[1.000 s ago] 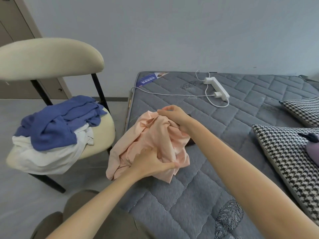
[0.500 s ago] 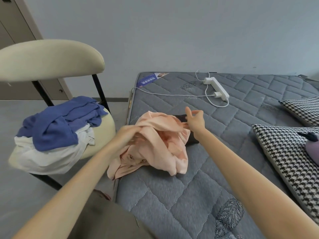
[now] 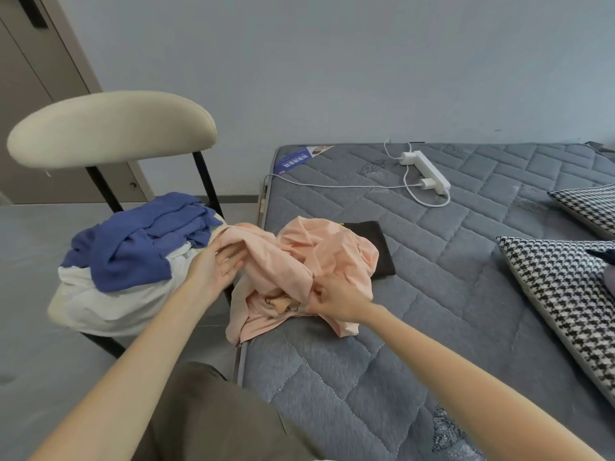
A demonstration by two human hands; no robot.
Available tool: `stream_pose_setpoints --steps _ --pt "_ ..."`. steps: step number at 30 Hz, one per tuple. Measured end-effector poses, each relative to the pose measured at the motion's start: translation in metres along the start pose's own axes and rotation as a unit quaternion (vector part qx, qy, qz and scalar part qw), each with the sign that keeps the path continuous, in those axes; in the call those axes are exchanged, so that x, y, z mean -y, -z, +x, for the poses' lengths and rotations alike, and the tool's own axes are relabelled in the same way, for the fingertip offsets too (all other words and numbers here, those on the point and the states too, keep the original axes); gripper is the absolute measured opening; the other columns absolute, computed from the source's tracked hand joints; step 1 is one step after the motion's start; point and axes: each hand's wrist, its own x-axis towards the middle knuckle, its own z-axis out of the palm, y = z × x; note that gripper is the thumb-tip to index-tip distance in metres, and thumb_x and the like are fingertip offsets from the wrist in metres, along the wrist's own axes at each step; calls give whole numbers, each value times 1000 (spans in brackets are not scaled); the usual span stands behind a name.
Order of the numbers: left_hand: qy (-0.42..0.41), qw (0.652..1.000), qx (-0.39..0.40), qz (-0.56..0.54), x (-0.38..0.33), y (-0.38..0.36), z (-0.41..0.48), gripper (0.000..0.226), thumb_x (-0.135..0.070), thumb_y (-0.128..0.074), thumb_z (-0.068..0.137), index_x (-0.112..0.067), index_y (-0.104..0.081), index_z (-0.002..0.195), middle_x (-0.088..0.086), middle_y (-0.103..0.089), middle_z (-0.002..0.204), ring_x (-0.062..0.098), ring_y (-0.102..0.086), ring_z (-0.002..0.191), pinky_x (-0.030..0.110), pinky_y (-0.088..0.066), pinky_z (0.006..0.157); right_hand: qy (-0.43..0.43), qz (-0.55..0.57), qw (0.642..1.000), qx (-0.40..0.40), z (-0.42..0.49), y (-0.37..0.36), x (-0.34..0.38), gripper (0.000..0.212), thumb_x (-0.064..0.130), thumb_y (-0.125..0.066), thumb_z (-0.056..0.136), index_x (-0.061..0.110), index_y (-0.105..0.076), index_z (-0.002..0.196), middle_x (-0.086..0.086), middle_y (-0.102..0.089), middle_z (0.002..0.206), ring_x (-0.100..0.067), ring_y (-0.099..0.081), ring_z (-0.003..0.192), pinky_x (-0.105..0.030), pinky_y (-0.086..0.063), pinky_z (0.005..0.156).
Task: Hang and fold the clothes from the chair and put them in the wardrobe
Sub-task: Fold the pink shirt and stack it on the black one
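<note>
l hand (image 3: 213,271) grips end of crumpled peach cotton shirt (image 3: 319,247), r hand (image 3: 332,301) pinches fold; shirt bunched btwn fingers on grey quilted mattress (image 3: 449,294), prob pulled apart to flatten for folding.

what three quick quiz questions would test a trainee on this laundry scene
1. True or false: the blue garment lies on top of the white garment on the chair.
2. Which garment do the left hand and the right hand both hold? A) blue garment B) pink garment C) white garment
3. Fill in: the white power strip lies on the ____.
Key: 1 true; 2 B; 3 mattress.
</note>
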Motion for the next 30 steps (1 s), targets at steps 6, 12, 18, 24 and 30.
stream_pose_setpoints --steps 6,12,18,24,30 --pt "-250 796 -61 548 34 10 3 26 -15 -64 79 -10 -50 101 9 -52 103 26 -54 96 37 -46 76 -25 -127 987 93 3 -15 -24 73 27 -80 71 27 -44 135 0 -32 144 -29 -33 130 -39 -30 110" --pt "-263 409 177 856 86 0 1 96 -29 -75 75 -32 -15 150 4 -17 150 27 -21 139 45 -27 107 -16 -271 962 -3 -17 -11 -41 36 41 -46 97 28 -42 130 -4 -35 139 -36 -41 120 -46 -34 97" --pt "-321 475 95 814 94 4 17 59 -12 -59 83 -20 -39 138 4 -40 144 27 -45 125 41 -35 96 -129 -357 919 -104 -28 8 -65 15 10 -49 97 12 -61 106 -5 -53 110 -27 -55 98 -32 -46 75" --pt "-398 459 102 788 73 9 11 29 -6 -70 75 -17 -69 102 -3 -63 123 26 -62 103 37 -38 77 -301 -399 865 -37 -35 19 -79 28 17 -47 96 17 -56 123 -4 -49 129 -27 -45 117 -41 -37 99" --pt "-362 457 121 804 60 24 4 23 -4 -59 76 -23 -46 79 -7 -60 103 21 -51 106 32 -25 78 -207 -418 882 60 -50 -6 -66 69 27 -59 90 23 -21 147 -9 -23 148 -32 -15 141 -56 -19 113"
